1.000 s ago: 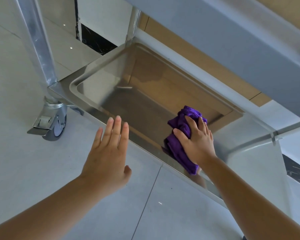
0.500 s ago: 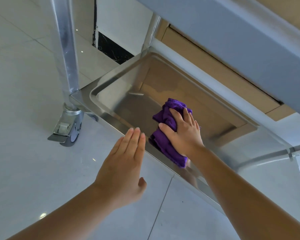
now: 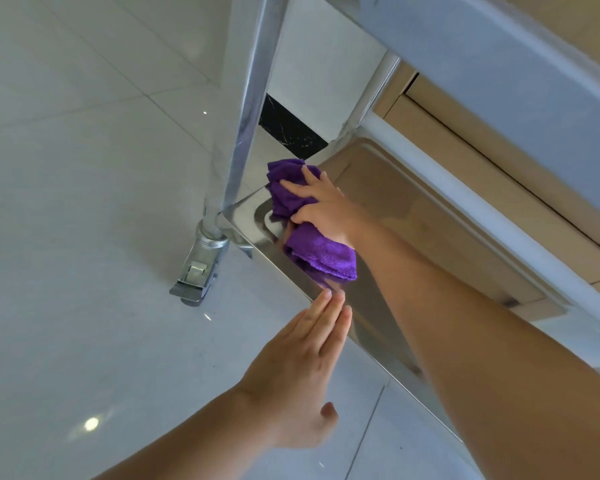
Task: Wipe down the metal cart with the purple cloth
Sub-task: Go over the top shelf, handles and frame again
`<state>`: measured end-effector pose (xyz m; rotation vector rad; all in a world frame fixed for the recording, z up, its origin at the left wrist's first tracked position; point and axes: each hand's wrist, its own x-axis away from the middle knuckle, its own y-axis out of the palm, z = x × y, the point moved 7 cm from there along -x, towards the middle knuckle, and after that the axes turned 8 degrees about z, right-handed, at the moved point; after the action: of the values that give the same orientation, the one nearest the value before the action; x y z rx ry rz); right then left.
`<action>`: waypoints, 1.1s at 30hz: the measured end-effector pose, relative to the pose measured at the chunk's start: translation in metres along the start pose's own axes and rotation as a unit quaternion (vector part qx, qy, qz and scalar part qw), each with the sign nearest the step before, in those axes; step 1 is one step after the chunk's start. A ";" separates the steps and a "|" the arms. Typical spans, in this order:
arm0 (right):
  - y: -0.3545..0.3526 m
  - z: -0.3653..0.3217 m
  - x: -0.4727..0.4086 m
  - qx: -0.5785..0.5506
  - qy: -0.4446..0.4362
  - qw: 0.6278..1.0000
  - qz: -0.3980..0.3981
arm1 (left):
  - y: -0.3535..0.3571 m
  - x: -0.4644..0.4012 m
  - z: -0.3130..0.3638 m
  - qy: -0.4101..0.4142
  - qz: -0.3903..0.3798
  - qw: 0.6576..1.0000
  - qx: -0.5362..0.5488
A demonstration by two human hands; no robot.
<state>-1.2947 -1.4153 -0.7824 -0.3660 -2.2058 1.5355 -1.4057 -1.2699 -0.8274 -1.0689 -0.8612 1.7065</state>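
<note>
The metal cart's bottom shelf point(image 3: 378, 327) is a shiny steel tray seen from above. My right hand point(image 3: 321, 209) grips the bunched purple cloth point(image 3: 317, 249) and presses it on the shelf's left corner, beside the upright post point(image 3: 248, 109). Part of the cloth hangs over the front rim. My left hand point(image 3: 302, 372) is flat with straight fingers, its fingertips at the shelf's front edge just below the cloth. It holds nothing.
A locking caster wheel point(image 3: 201, 265) sits under the post on the pale tiled floor point(image 3: 84, 237). The cart's upper shelf point(image 3: 499, 74) overhangs at the top right. A second post point(image 3: 374, 95) stands at the back, with brown cabinet panels behind.
My right hand has swept the cloth leftward along the shelf into the corner by the post. My left hand has come up to the front rim, staying flat.
</note>
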 end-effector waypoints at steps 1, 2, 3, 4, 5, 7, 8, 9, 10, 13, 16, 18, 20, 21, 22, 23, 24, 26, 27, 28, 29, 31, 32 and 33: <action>0.003 -0.004 -0.003 -0.001 -0.007 1.000 0.016 | -0.002 0.000 0.000 -0.001 -0.005 1.000 -0.001; 0.005 -0.009 -0.003 -0.001 -0.019 0.999 0.032 | -0.005 0.000 0.001 0.003 -0.003 1.000 0.001; 0.008 -0.013 -0.002 -0.003 -0.032 0.998 0.047 | -0.007 -0.001 0.001 0.014 0.018 1.000 0.001; 0.011 -0.015 0.000 -0.005 -0.043 0.998 0.056 | -0.005 0.001 -0.001 0.022 0.017 1.000 0.001; 0.013 -0.016 0.003 -0.009 -0.051 0.997 0.058 | -0.005 0.003 -0.001 0.029 -0.004 1.000 0.009; 0.015 -0.017 0.008 -0.018 -0.068 0.996 0.051 | 0.000 0.004 -0.006 0.047 -0.008 0.999 -0.015; 0.015 -0.018 0.011 -0.018 -0.081 0.996 0.041 | 0.004 0.005 -0.008 0.034 -0.056 0.998 -0.002; 0.016 -0.019 0.014 -0.013 -0.097 0.995 0.030 | 0.004 0.005 -0.009 0.031 -0.070 0.997 -0.008; 0.016 -0.019 0.018 -0.004 -0.112 0.993 0.017 | 0.005 0.004 -0.010 0.040 -0.074 0.996 -0.022; 0.018 -0.016 0.033 0.052 -0.156 0.986 -0.022 | 0.000 0.001 -0.008 0.047 -0.041 0.997 -0.043; 0.018 -0.011 0.049 0.138 -0.176 0.974 -0.019 | -0.005 0.001 -0.001 0.046 -0.031 0.996 -0.071; 0.015 -0.012 0.053 0.198 -0.166 0.966 0.000 | -0.010 0.008 0.008 0.050 -0.035 0.995 -0.075; 0.013 -0.013 0.054 0.227 -0.135 0.964 0.002 | -0.011 0.018 0.015 0.088 0.007 0.992 -0.094; 0.013 -0.013 0.054 0.219 -0.112 0.969 -0.003 | -0.010 0.024 0.017 0.102 0.013 0.989 -0.104; 0.014 -0.013 0.056 0.195 -0.084 0.977 -0.008 | -0.011 0.029 0.017 0.100 0.017 0.989 -0.106; 0.016 -0.011 0.057 0.164 -0.057 0.985 -0.007 | -0.011 0.033 0.013 0.086 0.024 0.991 -0.104; 0.018 -0.010 0.059 0.139 -0.034 0.990 0.003 | -0.011 0.035 0.008 0.063 0.022 0.992 -0.106; 0.021 -0.010 0.065 0.135 0.005 0.990 0.046 | -0.009 0.036 -0.003 0.022 0.026 0.993 -0.110; 0.022 -0.011 0.070 0.145 0.022 0.986 0.077 | -0.010 0.035 -0.008 0.003 0.038 0.994 -0.105; 0.021 -0.010 0.075 0.150 0.041 0.982 0.107 | -0.011 0.034 -0.013 -0.019 0.048 0.994 -0.096; 0.021 -0.010 0.081 0.148 0.057 0.978 0.133 | -0.012 0.034 -0.017 -0.040 0.057 0.994 -0.085; 0.023 -0.009 0.099 0.131 0.083 0.973 0.170 | -0.015 0.034 -0.020 -0.071 0.080 0.993 -0.055; 0.027 -0.008 0.108 0.129 0.086 0.970 0.188 | -0.017 0.034 -0.020 -0.072 0.100 0.992 -0.037; 0.031 -0.008 0.119 0.142 0.079 0.963 0.215 | -0.020 0.036 -0.018 -0.065 0.122 0.990 -0.019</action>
<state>-1.3958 -1.3450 -0.7863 -0.8850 -1.8255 1.9354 -1.3901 -1.2281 -0.8261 -1.1347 -0.8758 1.9881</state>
